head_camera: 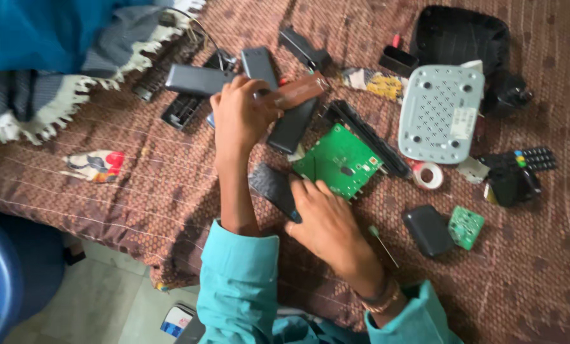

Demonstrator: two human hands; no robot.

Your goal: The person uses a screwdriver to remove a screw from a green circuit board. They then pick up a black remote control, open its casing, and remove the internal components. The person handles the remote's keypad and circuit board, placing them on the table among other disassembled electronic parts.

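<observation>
left hand (240,114) grips a brown strip (297,91), long axis pointing up-right; right hand (326,220) presses a black casing (273,186) beside the green circuit board (339,160).

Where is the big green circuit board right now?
In the head view, the green circuit board lies mid-table, just above the right hand, with a long black strip along its right edge.

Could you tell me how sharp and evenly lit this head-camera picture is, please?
Head view: soft daylight, no glare; both hands, left hand and right hand, slightly motion-blurred; the green circuit board is fairly crisp; shadows lie faint beneath the arms; the picture is tilted.
</observation>
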